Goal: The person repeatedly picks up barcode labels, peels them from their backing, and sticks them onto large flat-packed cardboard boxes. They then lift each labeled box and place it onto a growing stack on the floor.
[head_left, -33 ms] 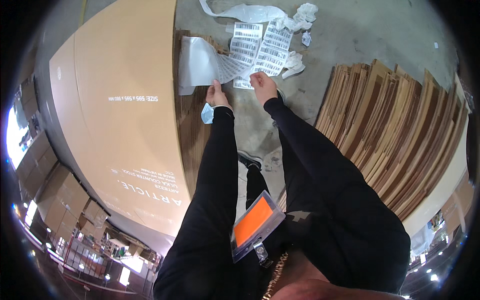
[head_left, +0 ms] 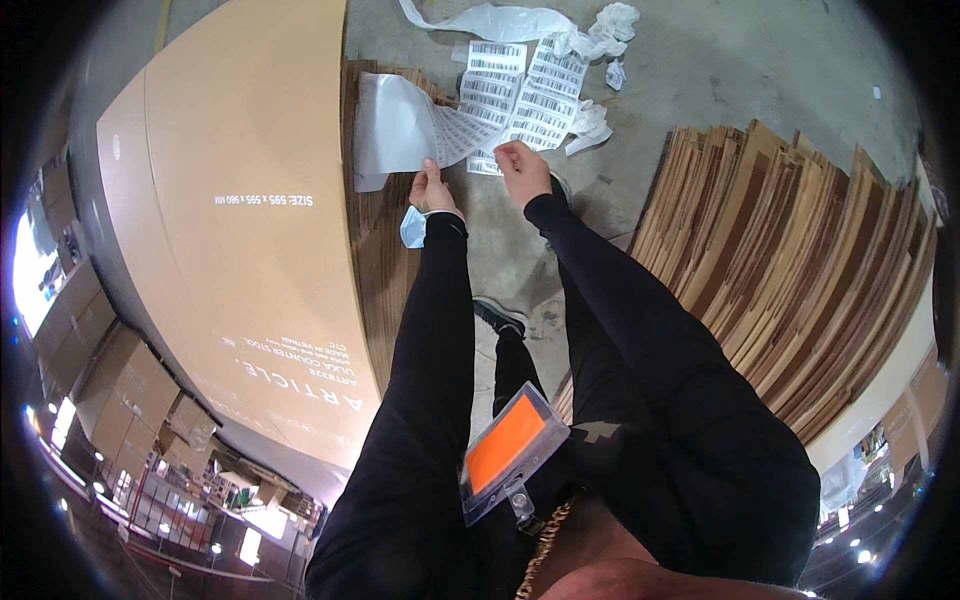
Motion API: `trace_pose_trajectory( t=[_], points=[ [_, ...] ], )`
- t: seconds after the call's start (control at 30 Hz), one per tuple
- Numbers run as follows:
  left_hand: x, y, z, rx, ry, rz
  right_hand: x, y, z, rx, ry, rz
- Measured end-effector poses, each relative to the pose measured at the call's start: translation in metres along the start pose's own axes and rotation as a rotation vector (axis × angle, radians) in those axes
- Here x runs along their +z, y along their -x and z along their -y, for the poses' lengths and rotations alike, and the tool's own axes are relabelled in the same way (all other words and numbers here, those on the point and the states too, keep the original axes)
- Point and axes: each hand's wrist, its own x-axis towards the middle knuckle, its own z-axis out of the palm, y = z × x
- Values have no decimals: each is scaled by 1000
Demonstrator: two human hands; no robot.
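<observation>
My left hand (head_left: 430, 188) pinches the lower edge of a curled sheet of barcode labels (head_left: 392, 125). Its blank pale back faces up on the left, and printed rows show along the bend. My right hand (head_left: 525, 176) is closed, thumb and fingertips together, beside that sheet's right end; whatever it grips is too small to make out. Just beyond lie more barcode label sheets (head_left: 493, 80) on the floor. A light blue face mask (head_left: 413, 228) hangs at my left wrist.
To the left, a large flat cardboard carton (head_left: 230, 260) tops a stack of folded cardboard (head_left: 385, 240). Another row of folded cartons (head_left: 770, 270) leans at the right. Crumpled white backing paper (head_left: 605, 30) lies on the concrete floor (head_left: 720, 60). An orange badge (head_left: 508, 445) hangs before me.
My right hand has shifted very slightly up and left. The left hand keeps its pinch on the label sheet.
</observation>
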Motion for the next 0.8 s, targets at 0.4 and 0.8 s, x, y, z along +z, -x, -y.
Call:
trace_pose_trajectory(
  t=[0.4, 0.8],
  points=[
    [4, 29, 1, -61, 280, 66, 41, 6, 22, 20, 32, 119],
    [-4, 25, 4, 186, 19, 150, 51, 9, 31, 50, 35, 124]
  ],
)
